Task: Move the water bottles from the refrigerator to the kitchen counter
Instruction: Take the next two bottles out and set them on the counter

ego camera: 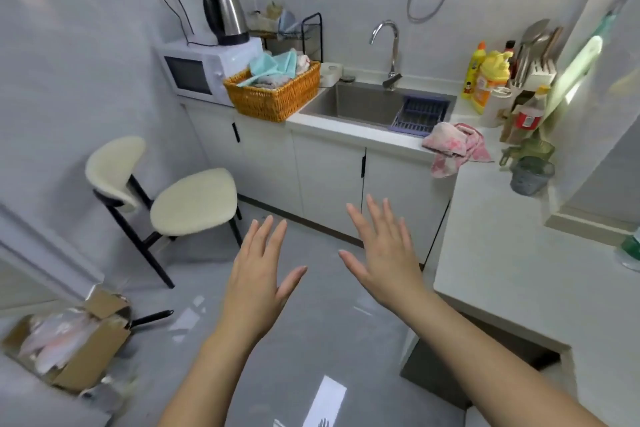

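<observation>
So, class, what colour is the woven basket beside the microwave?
The basket is orange; head view.

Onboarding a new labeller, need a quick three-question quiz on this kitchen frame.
1. True or false: the left hand and the right hand are both open and empty.
2. The kettle stands on: A the microwave, B the chair, C the floor.
3. Fill in: the pink cloth drapes over the counter edge beside the ___.
Key: 1 true; 2 A; 3 sink.

A green-labelled water bottle (631,250) — cut by the right edge — sits on the white kitchen counter (512,253).
</observation>
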The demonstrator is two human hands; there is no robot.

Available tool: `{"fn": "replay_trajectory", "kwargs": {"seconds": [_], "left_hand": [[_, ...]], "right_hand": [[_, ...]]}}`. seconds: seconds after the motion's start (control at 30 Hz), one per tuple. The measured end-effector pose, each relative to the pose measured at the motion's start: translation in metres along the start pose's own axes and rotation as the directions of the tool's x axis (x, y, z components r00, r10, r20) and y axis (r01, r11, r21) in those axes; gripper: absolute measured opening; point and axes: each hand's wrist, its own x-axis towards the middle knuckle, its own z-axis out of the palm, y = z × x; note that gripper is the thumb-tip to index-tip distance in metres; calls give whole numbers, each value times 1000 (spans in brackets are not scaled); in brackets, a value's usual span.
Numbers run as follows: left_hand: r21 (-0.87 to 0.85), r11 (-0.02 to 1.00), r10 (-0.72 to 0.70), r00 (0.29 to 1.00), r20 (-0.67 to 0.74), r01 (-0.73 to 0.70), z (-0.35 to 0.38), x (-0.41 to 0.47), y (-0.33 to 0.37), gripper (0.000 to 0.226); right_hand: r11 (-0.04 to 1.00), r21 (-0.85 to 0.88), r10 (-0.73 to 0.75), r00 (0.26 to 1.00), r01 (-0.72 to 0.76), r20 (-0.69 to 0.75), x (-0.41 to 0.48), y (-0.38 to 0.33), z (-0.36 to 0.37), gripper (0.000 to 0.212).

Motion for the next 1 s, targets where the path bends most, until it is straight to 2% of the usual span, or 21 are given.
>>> {"fn": "replay_trajectory", "kwargs": {"seconds": [0.27, 0.5, 0.67, 1.0], "left_hand": [[35, 987, -152, 984, -94, 156, -98, -108, -133, 75], [30, 942, -325, 928, -184, 335, -191, -218, -247, 74], [-27, 906, -418, 881, -220, 423, -236, -266, -288, 74], [30, 763, -609, 733, -302, 646, -282, -339, -369, 72]], "right_hand": [[977, 24, -213, 976, 212, 36, -11, -188, 57, 73], [930, 85, -364, 927, 357, 91, -45, -362, 102, 72], [881, 78, -472, 875, 466, 111, -52, -441, 118, 72], [756, 124, -655, 735, 643, 176, -40, -556, 174, 70]]}}
